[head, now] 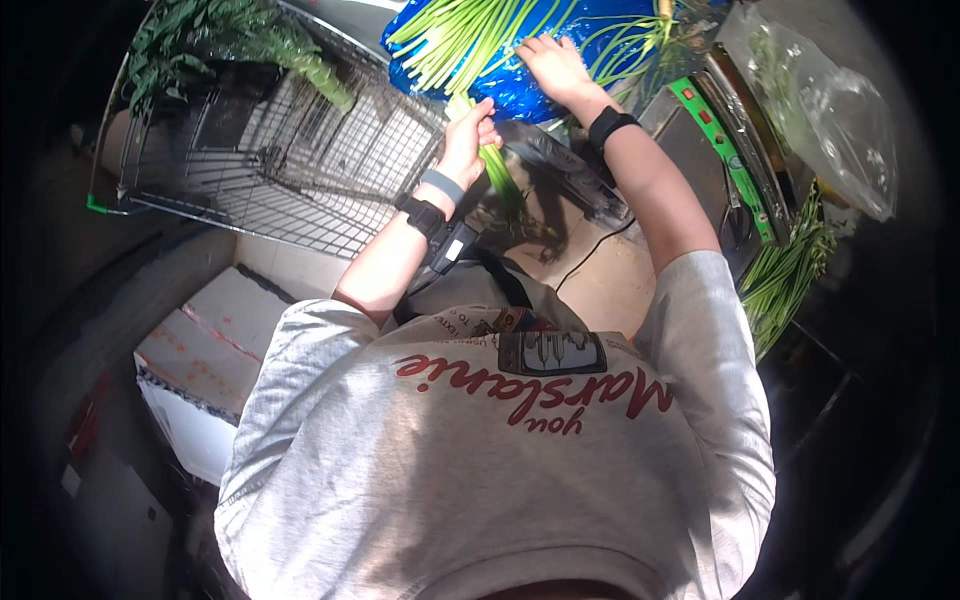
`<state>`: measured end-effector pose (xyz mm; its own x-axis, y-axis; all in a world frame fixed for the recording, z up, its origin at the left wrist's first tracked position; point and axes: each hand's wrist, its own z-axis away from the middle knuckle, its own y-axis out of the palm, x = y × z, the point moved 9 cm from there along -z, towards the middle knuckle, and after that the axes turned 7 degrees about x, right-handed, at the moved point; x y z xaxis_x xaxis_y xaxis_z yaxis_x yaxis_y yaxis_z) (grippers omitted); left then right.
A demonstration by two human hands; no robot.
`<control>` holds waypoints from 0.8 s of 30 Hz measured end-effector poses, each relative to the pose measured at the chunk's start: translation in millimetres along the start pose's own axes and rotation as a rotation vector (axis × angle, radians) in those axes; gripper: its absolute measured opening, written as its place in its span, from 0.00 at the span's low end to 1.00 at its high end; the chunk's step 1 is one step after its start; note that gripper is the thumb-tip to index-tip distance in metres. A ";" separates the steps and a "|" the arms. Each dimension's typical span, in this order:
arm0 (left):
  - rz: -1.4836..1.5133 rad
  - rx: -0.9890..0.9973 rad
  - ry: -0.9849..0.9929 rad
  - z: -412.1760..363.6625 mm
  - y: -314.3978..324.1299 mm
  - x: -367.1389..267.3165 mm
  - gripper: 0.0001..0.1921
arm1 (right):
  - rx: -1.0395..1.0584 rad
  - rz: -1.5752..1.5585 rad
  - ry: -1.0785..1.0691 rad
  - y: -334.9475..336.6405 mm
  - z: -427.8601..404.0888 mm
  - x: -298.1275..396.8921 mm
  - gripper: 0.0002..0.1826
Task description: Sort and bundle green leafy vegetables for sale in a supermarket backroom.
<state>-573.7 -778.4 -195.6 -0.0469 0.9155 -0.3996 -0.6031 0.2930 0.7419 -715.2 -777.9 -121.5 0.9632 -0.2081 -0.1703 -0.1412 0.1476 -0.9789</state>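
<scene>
My left hand [466,142] is closed around a bunch of long green vegetable stalks [457,41]. The upper stalks fan out over a shiny blue plastic sheet or bag [409,56], while the darker lower end hangs beneath my fist, blurred in shadow. To the right, my right hand [555,71] is over the blue plastic, its bent fingertips at the edge of the fanned stalks. Whether those fingers grip a stem cannot be made out. Beyond it lie thinner loose green stems [626,45] with a pale end.
On the left stands a wire shopping cart [315,187] with a thick-stemmed leafy vegetable [322,82]. A foam box [206,345] is below it. At right are a device with a green strip [705,124], a clear plastic bag [847,135] and green stems [787,285]. A black cable [592,251] hangs near me.
</scene>
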 end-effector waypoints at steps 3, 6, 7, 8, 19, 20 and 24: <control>0.012 -0.022 -0.016 4.0 -11.0 -7.1 0.09 | 0.051 0.054 -0.050 13.0 -15.3 12.5 0.15; -0.003 0.028 -0.077 0.5 -10.1 -7.1 0.09 | 0.077 0.073 -0.080 13.8 -20.5 12.3 0.15; 0.006 0.070 -0.062 0.3 -8.6 -8.6 0.11 | 0.077 0.088 -0.080 10.2 -21.5 11.1 0.14; 0.015 0.086 -0.078 1.0 -8.8 -7.5 0.11 | 0.152 0.091 -0.112 12.7 -21.8 12.8 0.13; -0.135 0.185 -0.065 14.1 27.4 -13.4 0.09 | -0.264 -0.276 -0.121 -82.6 19.9 -32.5 0.12; -0.128 0.207 -0.064 20.4 32.3 -14.9 0.09 | -0.349 -0.233 0.074 -109.6 26.5 -52.6 0.08; -0.170 0.331 -0.049 47.4 68.9 -10.2 0.09 | -1.133 -0.210 0.505 -251.9 175.3 -113.8 0.08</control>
<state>-577.0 -754.5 -114.8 0.0744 0.8560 -0.5117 -0.3085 0.5077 0.8044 -749.1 -621.9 164.2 0.8315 -0.5096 0.2210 -0.3539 -0.7927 -0.4964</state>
